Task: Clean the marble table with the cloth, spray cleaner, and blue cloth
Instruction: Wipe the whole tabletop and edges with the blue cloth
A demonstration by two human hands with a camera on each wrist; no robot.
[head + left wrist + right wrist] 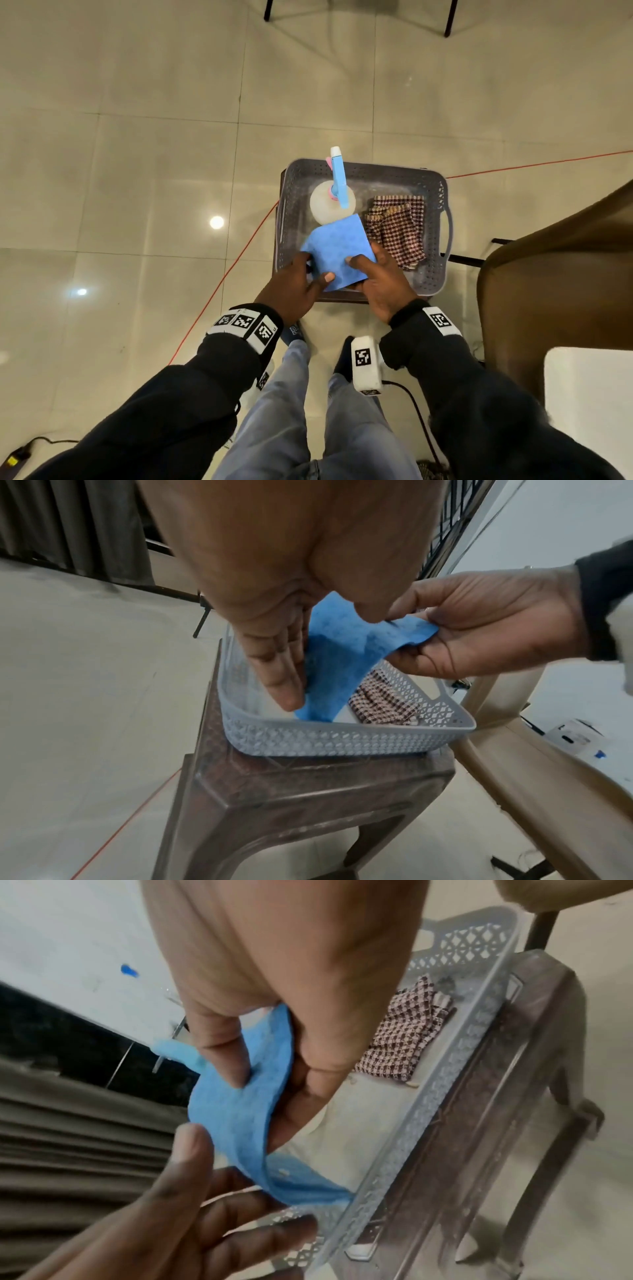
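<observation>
Nearest, both hands hold the blue cloth [337,246] over the near part of a grey perforated basket [432,274]. The left hand [294,291] grips its left edge, thumb on top and fingers [274,666] straight beneath. The right hand [383,284] pinches the right edge between thumb and curled fingers [308,1074]. The basket sits on a brown plastic stool [308,791] standing on the tiled floor [137,171]. Farther in, at the right of the basket, lies the folded checked cloth [399,229]. At its far left stands the spray cleaner [330,202], a pale bottle with a blue trigger head.
</observation>
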